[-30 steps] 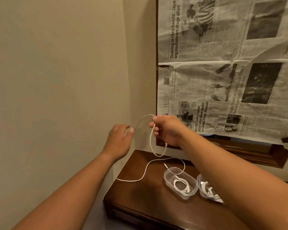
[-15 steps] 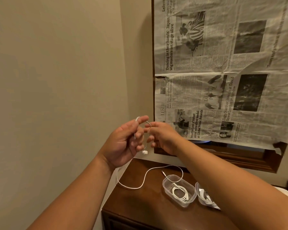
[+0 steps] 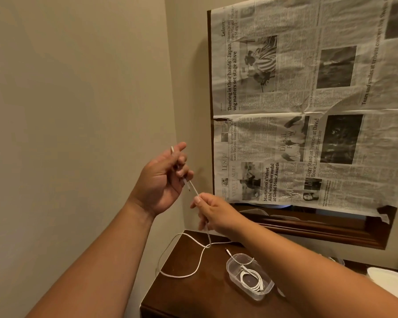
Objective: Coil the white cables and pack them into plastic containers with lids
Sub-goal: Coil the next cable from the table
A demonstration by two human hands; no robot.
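Note:
My left hand (image 3: 163,177) is raised in front of the wall and its fingers curl round a short loop of the white cable (image 3: 200,255), one plug end poking out below the fingers. Just below and to the right, my right hand (image 3: 214,214) pinches the same cable, which runs taut between the two hands. From my right hand the cable drops in a loose loop onto the dark wooden table (image 3: 193,294). A clear plastic container (image 3: 249,275) on the table holds another coiled white cable. A second container lies mostly hidden behind my right forearm.
Sheets of newspaper (image 3: 308,111) cover a wood-framed mirror on the wall behind the table. The beige wall corner lies close on the left. A white lid-like edge (image 3: 386,276) shows at the far right of the table. The table's left edge is under the cable loop.
My hands have drawn apart: the left rose with the small loop, the right dropped lower and slid along the cable. The slack on the table has shifted nearer.

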